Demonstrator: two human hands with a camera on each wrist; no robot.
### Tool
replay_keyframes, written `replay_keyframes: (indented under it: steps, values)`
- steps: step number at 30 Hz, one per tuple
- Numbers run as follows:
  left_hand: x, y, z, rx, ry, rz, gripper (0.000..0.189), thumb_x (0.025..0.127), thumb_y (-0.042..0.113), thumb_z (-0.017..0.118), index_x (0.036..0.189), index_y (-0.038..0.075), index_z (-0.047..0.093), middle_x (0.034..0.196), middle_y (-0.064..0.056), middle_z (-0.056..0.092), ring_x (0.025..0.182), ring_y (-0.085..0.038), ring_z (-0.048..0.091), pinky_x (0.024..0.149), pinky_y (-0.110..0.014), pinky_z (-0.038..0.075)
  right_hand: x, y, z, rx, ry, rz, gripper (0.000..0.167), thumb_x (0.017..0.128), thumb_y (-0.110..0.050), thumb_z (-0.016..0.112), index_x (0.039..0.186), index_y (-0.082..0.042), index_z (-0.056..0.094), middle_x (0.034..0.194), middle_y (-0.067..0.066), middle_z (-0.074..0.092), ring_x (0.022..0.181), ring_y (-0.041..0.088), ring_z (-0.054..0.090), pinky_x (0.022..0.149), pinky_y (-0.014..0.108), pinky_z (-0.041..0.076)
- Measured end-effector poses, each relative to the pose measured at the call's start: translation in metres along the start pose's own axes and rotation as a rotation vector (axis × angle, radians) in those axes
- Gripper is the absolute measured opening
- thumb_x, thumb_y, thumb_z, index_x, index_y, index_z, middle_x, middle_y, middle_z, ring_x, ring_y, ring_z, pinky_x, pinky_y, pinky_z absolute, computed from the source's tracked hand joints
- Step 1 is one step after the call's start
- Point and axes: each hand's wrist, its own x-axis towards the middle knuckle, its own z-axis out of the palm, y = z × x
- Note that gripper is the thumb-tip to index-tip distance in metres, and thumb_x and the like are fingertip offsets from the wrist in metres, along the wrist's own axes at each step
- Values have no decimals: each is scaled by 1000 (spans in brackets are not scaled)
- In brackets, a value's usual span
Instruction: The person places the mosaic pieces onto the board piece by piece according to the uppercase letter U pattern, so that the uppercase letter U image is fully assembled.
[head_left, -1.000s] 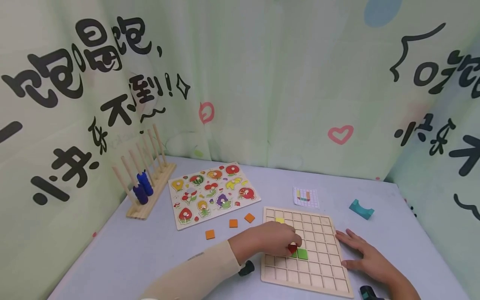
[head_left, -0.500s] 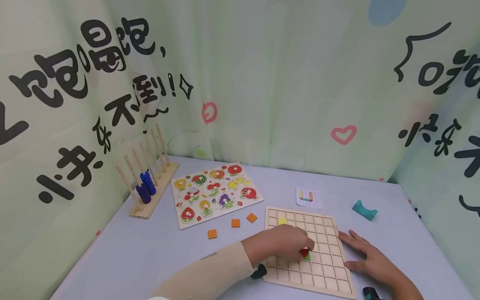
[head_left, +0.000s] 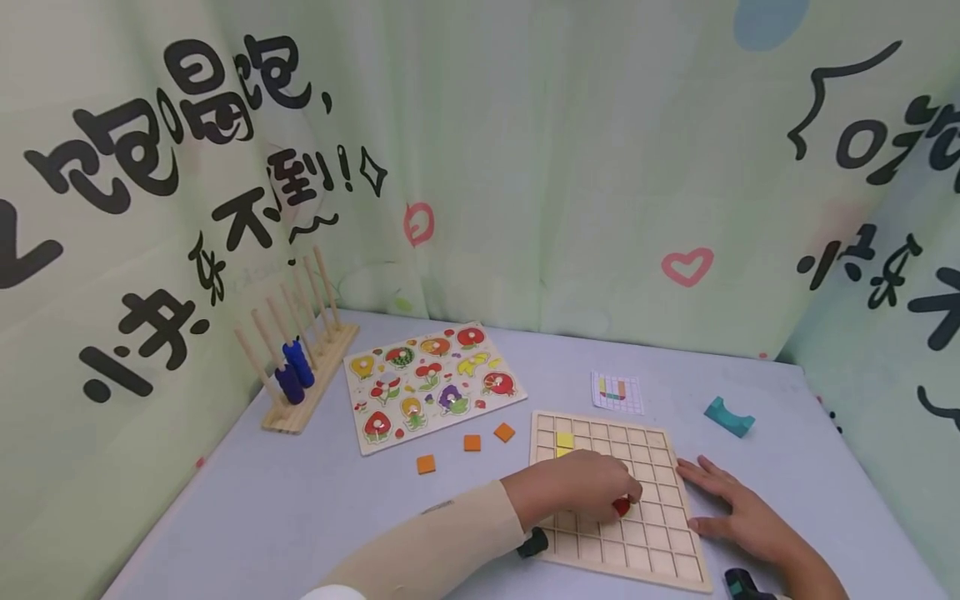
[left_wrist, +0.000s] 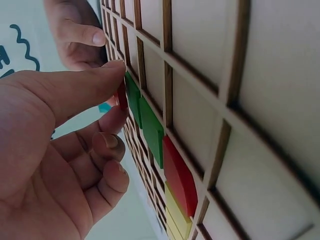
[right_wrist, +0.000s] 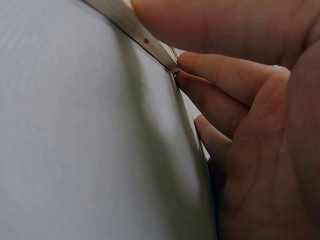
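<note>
My left hand pinches a red square tile between thumb and fingertips, close over the wooden grid board. In the left wrist view the pinched tile stands on edge beside a row in the board: a green tile, another green tile, a second red tile and yellow tiles. The head view shows yellow tiles at the board's upper left; the hand hides the green ones. My right hand rests with spread, extended fingers along the board's right edge.
Several loose orange tiles lie left of the board. Behind are a fruit puzzle board, a pattern card and a teal curved block. A wooden peg stand with blue pieces stands at the far left.
My left hand has moved right across the board with the red tile, past the green tiles. More yellow now shows behind it. The right hand stays at the board's edge.
</note>
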Motion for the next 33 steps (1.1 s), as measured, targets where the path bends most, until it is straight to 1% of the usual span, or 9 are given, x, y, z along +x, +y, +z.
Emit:
replay_keyframes:
  steps: [4,8,13,20,27,33]
  values:
    - [4,3,-3,28,1,11,26,90,28,70,114,36,65,87,18,52,79,0,47,67,-18,41,1,1,0,-8,4,-13,88,74,-42,78,147,-6,42,152,33,18,136,57,13,95,77,16]
    - [9,5,-4,34,-1,24,27,90,28,70,115,37,65,88,18,53,80,1,48,68,-18,41,1,3,-1,-18,9,-32,86,75,-39,78,146,-6,43,151,33,19,135,57,15,93,77,19]
    - [14,6,-2,7,-5,14,31,90,28,71,118,38,65,93,20,55,82,1,48,72,-18,41,1,3,-1,-26,13,-47,84,76,-37,79,146,-6,43,151,34,21,135,57,17,93,77,21]
    - [16,6,0,5,-4,-6,27,89,30,72,115,37,65,90,20,55,80,1,48,71,-18,41,0,0,-1,-25,14,-40,85,75,-38,79,146,-6,44,151,33,21,135,57,17,93,77,20]
    - [18,4,0,-33,-9,20,28,89,32,72,116,35,66,95,20,56,82,2,48,73,-16,40,1,0,-2,-23,8,-27,86,76,-38,79,147,-8,42,152,32,19,136,56,15,93,77,18]
    - [19,2,2,-57,-6,33,27,88,32,73,114,33,67,93,19,57,81,2,48,71,-16,39,0,1,-1,-17,1,-16,87,75,-38,79,147,-7,42,153,32,18,136,56,14,94,77,18]
